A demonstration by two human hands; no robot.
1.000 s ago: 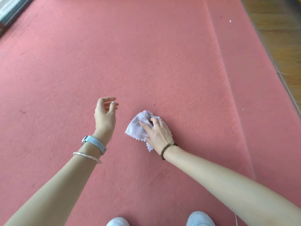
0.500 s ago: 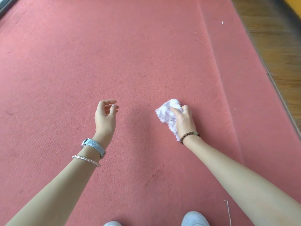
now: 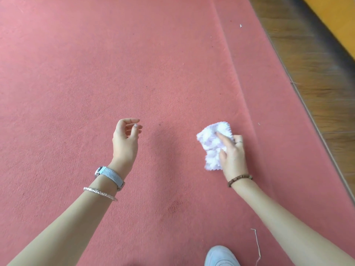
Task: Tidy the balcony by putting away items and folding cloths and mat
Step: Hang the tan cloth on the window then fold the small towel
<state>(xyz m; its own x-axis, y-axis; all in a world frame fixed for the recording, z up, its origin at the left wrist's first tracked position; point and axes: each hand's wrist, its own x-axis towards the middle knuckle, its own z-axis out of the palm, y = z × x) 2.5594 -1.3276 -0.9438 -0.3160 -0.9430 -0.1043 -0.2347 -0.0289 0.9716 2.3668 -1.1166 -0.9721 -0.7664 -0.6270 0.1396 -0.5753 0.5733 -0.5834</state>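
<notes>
A small fluffy white-lilac cloth, folded into a compact wad, is held by my right hand above the red mat. The fingers curl round its right side and the thumb lies across its front. My left hand hovers over the mat to the left of the cloth, fingers loosely curled and holding nothing. It wears a grey watch and a silver bracelet; the right wrist has a brown bead bracelet.
The red mat covers nearly the whole floor, with a long crease running down its right part. A wooden floor strip and a yellow edge lie at the far right. My shoe and a loose thread are at the bottom.
My right hand has lifted the folded cloth off the mat and carried it to the right. The left hand has stayed in place, loosely curled.
</notes>
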